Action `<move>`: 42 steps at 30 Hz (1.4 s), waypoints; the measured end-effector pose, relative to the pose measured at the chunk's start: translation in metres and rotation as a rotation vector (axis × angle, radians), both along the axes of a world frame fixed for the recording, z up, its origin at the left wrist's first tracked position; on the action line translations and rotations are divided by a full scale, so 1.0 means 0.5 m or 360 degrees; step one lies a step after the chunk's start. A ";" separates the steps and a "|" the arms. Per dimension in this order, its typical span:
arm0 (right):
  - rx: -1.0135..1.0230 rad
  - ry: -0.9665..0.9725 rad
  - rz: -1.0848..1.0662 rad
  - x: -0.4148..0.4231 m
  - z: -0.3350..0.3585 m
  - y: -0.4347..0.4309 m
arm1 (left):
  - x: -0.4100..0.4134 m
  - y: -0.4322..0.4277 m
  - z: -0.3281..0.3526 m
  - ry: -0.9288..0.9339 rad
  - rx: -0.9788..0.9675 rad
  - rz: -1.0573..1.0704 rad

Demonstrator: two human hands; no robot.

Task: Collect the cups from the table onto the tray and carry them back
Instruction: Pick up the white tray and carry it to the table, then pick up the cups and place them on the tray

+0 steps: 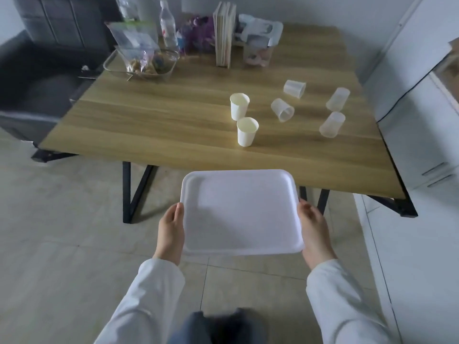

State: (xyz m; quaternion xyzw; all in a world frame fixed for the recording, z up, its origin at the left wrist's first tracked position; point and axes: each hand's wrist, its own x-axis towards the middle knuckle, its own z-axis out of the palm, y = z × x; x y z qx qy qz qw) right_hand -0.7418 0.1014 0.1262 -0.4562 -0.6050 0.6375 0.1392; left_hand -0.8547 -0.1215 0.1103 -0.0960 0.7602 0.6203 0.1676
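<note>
I hold a white tray point(239, 212) level in front of me, just short of the wooden table point(161, 115); nothing lies on it. My left hand point(171, 234) grips its left rim and my right hand point(314, 232) grips its right rim. Two white paper cups stand upright on the table, one point(239, 106) behind the other point(247, 131). To their right are several clear plastic cups: two lie on their sides point(282, 110) point(294, 88), and two stand upside down point(338, 99) point(332, 124).
At the table's back stand a glass dish with bagged snacks point(141, 63), a water bottle point(168, 28), upright books point(224, 34) and a plastic bag point(260, 36). A dark sofa point(37, 78) is on the left, white cabinets point(422, 108) on the right. Tiled floor lies below.
</note>
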 end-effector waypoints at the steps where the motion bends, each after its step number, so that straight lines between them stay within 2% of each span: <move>1: -0.0010 -0.0003 0.0027 -0.018 -0.004 0.000 | -0.015 -0.004 -0.003 0.0004 0.0001 0.0021; 8: -0.0045 0.0035 0.0034 -0.190 -0.001 -0.020 | -0.163 -0.023 0.005 0.0018 0.0020 0.0123; 17: 0.0030 0.0057 0.0027 -0.438 0.033 -0.054 | -0.418 -0.066 0.009 0.0092 0.0059 0.0060; 25: 0.0052 -0.0005 -0.0004 -0.569 0.009 -0.055 | -0.549 -0.067 -0.002 0.0087 0.0058 0.0098; 38: 0.0175 -0.0047 0.0346 -0.765 0.000 0.092 | -0.698 0.028 -0.022 0.0132 -0.0005 0.0246; 42: 0.0464 -0.0081 0.0321 -0.808 -0.002 0.181 | -0.736 0.056 -0.034 0.0101 -0.0025 0.0330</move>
